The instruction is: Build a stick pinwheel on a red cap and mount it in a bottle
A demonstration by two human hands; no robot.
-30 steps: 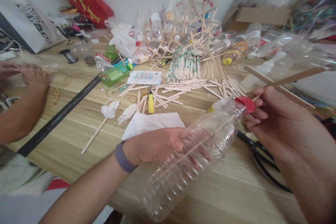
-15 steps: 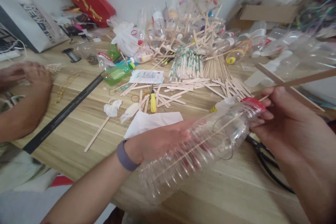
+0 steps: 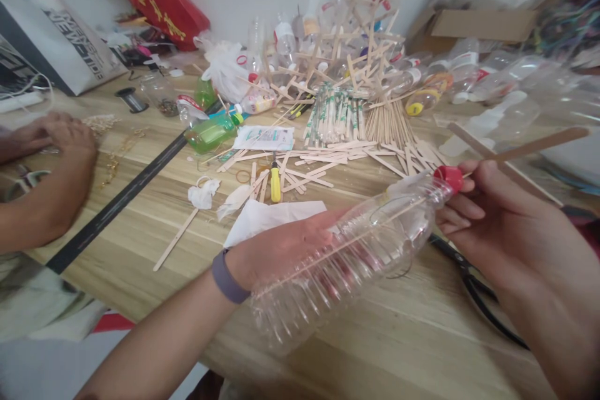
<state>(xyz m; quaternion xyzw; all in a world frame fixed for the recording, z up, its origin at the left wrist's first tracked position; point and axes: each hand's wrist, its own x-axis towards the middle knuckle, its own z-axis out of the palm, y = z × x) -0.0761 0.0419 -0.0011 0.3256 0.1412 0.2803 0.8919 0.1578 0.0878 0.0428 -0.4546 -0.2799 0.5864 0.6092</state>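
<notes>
A clear ribbed plastic bottle (image 3: pixel 375 244) lies tilted across the view, its red cap (image 3: pixel 449 180) toward the upper right. My left hand (image 3: pixel 300 244) is closed around the bottle's far side, its fingers seen blurred through the plastic. Inside the bottle a thin wooden skewer (image 3: pixel 328 253) runs lengthwise and comes out through the cap. Just beyond the cap, my right hand (image 3: pixel 482 200) pinches the skewer between thumb and fingers. Past those fingertips is a flat wooden craft stick (image 3: pixel 544 145); whether it joins the skewer is hidden. Black-handled scissors (image 3: pixel 473 281) lie beneath my right hand.
Loose craft sticks (image 3: pixel 328 156), a yellow-handled screwdriver (image 3: pixel 275 184) and white paper (image 3: pixel 262 219) lie on the table. Behind stand several plastic bottles (image 3: pixel 285 37) and a bundle of skewers (image 3: pixel 387 119). Another person's hands (image 3: pixel 60 131) are at the left.
The bottle's cap end has shifted slightly left, and the red cap shows more fully. The flat craft stick beyond my right hand has changed its angle. My left hand keeps its hold.
</notes>
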